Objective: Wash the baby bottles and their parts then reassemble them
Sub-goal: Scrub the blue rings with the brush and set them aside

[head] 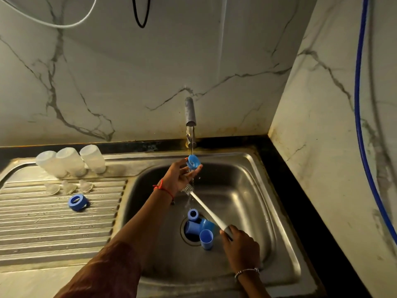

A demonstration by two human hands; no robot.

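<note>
My left hand (181,176) holds a blue bottle ring (193,161) between fingertips and thumb, under the running water from the tap (190,114). My right hand (240,244) grips the white handle of a bottle brush (206,208); its bristle head sits just below my left hand. Several blue caps and rings (199,226) lie over the drain in the sink (253,179). On the drainboard (53,222) three clear bottles (71,161) stand upside down, three clear teats (68,187) lie in front of them, and one blue ring (77,202) lies nearer me.
Marble walls close in behind and to the right. A blue hose (361,117) runs down the right wall. A black counter strip (300,201) borders the sink on the right. White and black cables hang at the top.
</note>
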